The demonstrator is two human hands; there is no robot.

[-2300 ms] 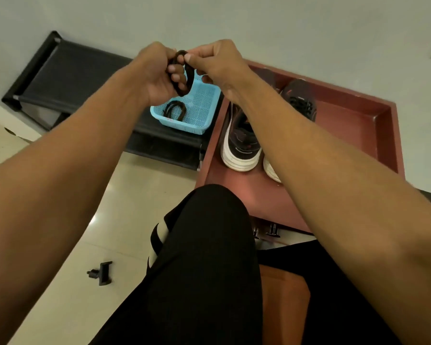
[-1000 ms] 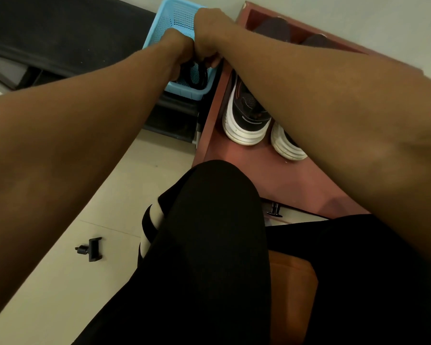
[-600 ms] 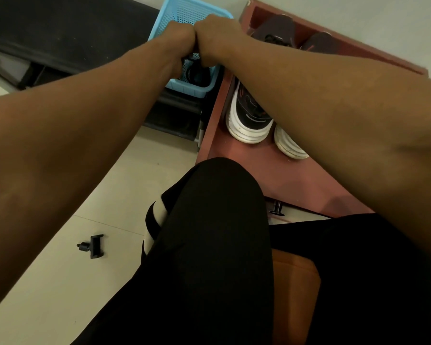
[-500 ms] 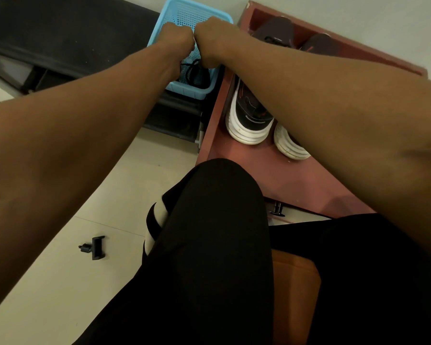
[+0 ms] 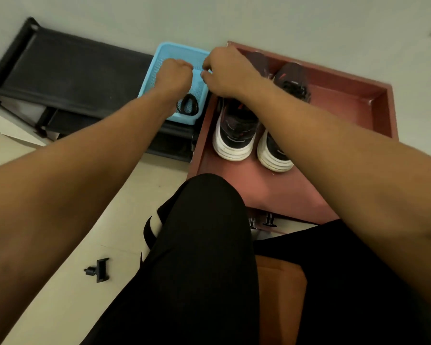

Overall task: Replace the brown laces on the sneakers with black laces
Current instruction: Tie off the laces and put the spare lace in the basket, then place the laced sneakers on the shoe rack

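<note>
Two black sneakers with white soles stand side by side in a red tray (image 5: 353, 105): the left sneaker (image 5: 234, 130) and the right sneaker (image 5: 275, 151), whose dark laces show near its toe (image 5: 295, 87). To the left of the tray stands a blue mesh basket (image 5: 174, 49) with a coiled dark lace (image 5: 187, 105) lying in it. My left hand (image 5: 176, 75) hovers over the basket as a fist. My right hand (image 5: 225, 70) is at the basket's right edge with its fingers curled. I see no lace in either hand. My right forearm hides part of both sneakers.
A black rack (image 5: 67, 73) runs along the wall left of the basket. A small black clip (image 5: 98, 270) lies on the pale floor tiles. My knee in black trousers (image 5: 204, 220) reaches up to the tray's near edge. I sit on an orange-brown seat (image 5: 279, 282).
Earlier both hands held a coiled lace up in the air, then dropped together into the basket. Now they have risen and parted, and a coil lies in the basket.
</note>
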